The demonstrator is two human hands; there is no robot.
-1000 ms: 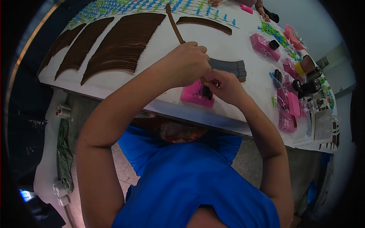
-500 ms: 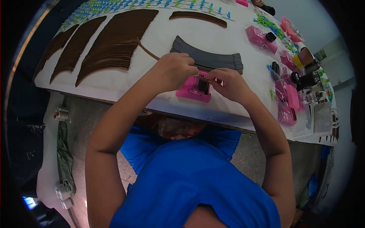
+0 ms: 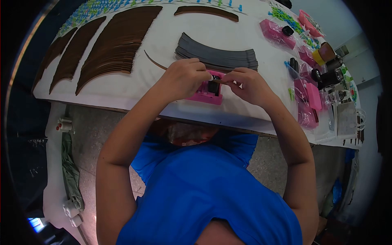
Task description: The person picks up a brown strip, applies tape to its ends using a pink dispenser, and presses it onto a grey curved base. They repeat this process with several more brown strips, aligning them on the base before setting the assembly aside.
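A thin brown strip [image 3: 154, 61] runs under my left hand [image 3: 187, 79] and comes out between both hands. My left hand is closed on it, just above the left side of a pink holder [image 3: 201, 97] with a black part in it. The fingers of my right hand [image 3: 247, 85] pinch the strip's other end at the holder's right side. A fan of dark grey strips [image 3: 214, 54] lies right behind my hands, with brown edges showing beneath it.
Fanned brown strips [image 3: 117, 45] lie at the left, and a smaller brown bundle [image 3: 206, 11] at the back. Blue and green clips [image 3: 94, 13] line the far left edge. Pink packets [image 3: 277, 34], black bottles [image 3: 330, 77] and a pink basket [image 3: 310, 23] stand at the right.
The view has shifted slightly. The strip's free left end now stands apart from the large brown fan, having moved toward the right. Both hands stay closed over the pink holder.
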